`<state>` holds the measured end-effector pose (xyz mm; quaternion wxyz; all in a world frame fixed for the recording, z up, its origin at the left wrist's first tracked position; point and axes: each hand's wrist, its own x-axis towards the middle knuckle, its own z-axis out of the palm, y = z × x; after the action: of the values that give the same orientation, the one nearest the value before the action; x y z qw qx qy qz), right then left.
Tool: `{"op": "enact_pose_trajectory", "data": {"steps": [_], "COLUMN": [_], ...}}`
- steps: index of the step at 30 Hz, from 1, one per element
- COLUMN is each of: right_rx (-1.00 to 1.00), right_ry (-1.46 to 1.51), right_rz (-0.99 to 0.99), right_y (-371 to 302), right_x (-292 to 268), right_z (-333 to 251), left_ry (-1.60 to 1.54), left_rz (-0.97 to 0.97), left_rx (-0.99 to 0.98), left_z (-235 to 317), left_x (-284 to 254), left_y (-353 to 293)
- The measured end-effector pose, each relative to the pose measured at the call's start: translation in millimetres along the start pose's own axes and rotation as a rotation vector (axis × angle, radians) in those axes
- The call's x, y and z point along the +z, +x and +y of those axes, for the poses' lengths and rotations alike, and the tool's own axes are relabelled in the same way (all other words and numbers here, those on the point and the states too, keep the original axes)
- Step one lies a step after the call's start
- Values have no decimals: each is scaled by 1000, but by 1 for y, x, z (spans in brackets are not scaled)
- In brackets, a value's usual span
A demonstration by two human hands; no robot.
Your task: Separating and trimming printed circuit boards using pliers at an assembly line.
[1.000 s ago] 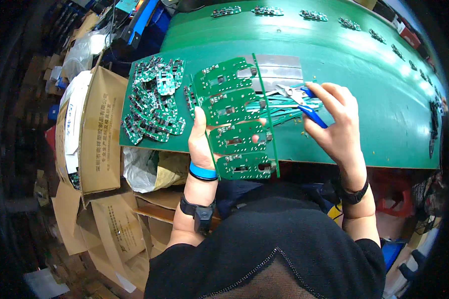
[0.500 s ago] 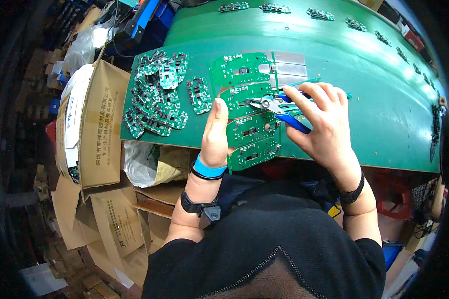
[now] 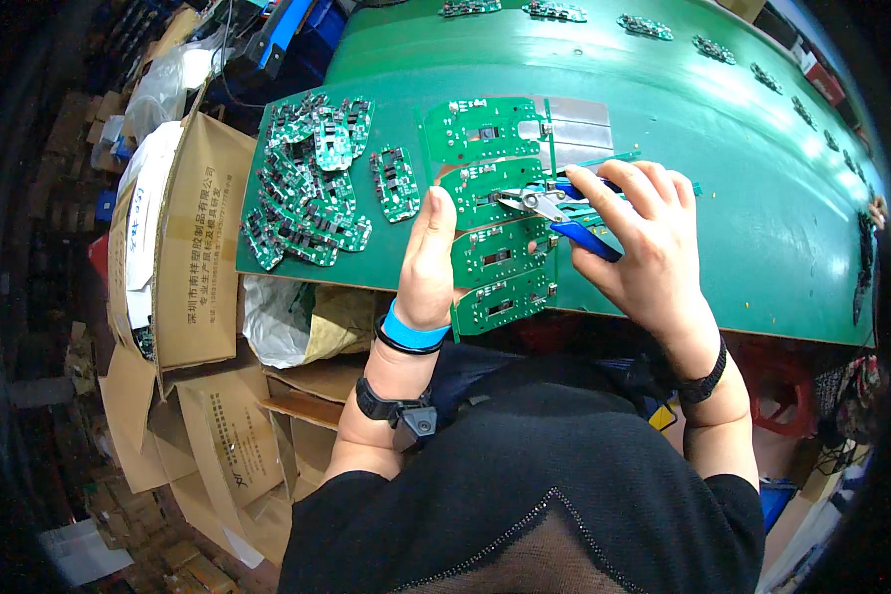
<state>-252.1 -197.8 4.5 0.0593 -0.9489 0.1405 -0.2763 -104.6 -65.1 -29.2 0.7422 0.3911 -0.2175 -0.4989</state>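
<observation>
My left hand (image 3: 429,259) grips the left edge of a green circuit board panel (image 3: 490,252) made of several joined boards, holding it over the near edge of the green conveyor belt (image 3: 723,148). My right hand (image 3: 643,243) holds blue-handled cutters (image 3: 554,210), their metal jaws on the panel's upper middle. A pile of separated small green circuit boards (image 3: 307,188) lies on the belt to the left of my left hand. One single board (image 3: 396,183) lies between the pile and the panel.
An open cardboard box (image 3: 183,247) stands left of the belt, with more flattened boxes (image 3: 218,436) below it. A plastic bag (image 3: 277,322) hangs under the belt's edge. Small boards (image 3: 643,25) ride along the belt's far side. Blue crates (image 3: 277,35) are at the upper left.
The panel has shifted right and turned; fewer joined boards hang from it. My left hand moved from the panel's middle to its left edge, and the cutters moved onto the panel's upper part.
</observation>
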Motion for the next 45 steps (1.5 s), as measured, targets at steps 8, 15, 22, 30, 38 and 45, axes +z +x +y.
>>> {"op": "enact_pose_trajectory", "data": {"steps": [8,15,22,30,38,45], "right_rx": [-1,-1,-23,28,116,119], "right_ry": [-2,-40,-40,46,90,98], "right_rz": [-23,-3,45,131,45,52], "right_y": [2,1,2,2,-5,-5], "right_x": [-1,3,2,2,11,14], "right_z": [1,0,-1,8,14,10], "left_ry": [15,27,18,-158,-872,-853], "left_rz": [15,-11,19,19,-264,-261], "left_rx": [11,27,16,-78,-72,-52], "left_z": [1,3,4,9,-3,-7], "left_x": [1,1,4,-5,-31,-30], "left_y": [2,2,2,-3,0,3]}}
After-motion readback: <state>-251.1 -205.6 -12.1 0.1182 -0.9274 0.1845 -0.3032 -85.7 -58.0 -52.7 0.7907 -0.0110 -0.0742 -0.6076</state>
